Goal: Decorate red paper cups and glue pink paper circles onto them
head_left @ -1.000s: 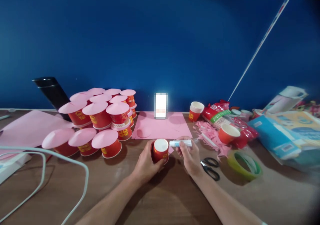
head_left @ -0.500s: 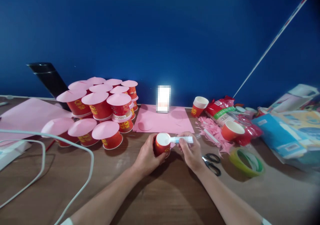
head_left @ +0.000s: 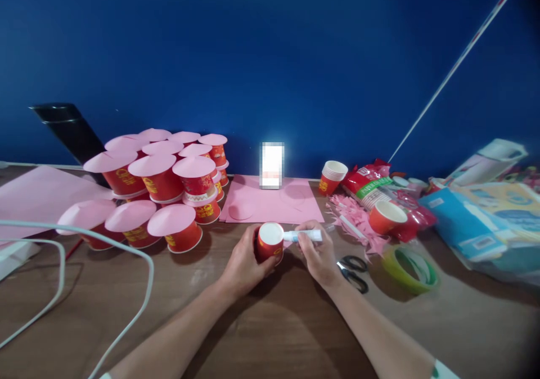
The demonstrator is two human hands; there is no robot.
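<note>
My left hand (head_left: pixel 245 262) is wrapped round a red paper cup (head_left: pixel 270 251) turned bottom up, its white base facing me. In my right hand (head_left: pixel 317 255) a slim white glue tube (head_left: pixel 304 235) is pinched, lying almost level. Its nozzle points left and is at the right rim of the cup's base; whether it touches is too small to tell. A bit of pink paper shows between the cup and my right hand. Black-handled scissors (head_left: pixel 354 272) lie just right of my right wrist.
Red cups with pink paper cones (head_left: pixel 172 227) stand stacked at left, near a white cable (head_left: pixel 149 278). Behind my hands are pink sheets (head_left: pixel 274 207) and a lit, blurred screen (head_left: pixel 272 165). At right lie stacked cups (head_left: pixel 333 176), pink scraps (head_left: pixel 358 221) and green-yellow tape (head_left: pixel 411 269).
The whole view has shifted slightly, so things sit a little further left. Both hands keep their grips, and the tube's nozzle stays at the edge of the cup's base.
</note>
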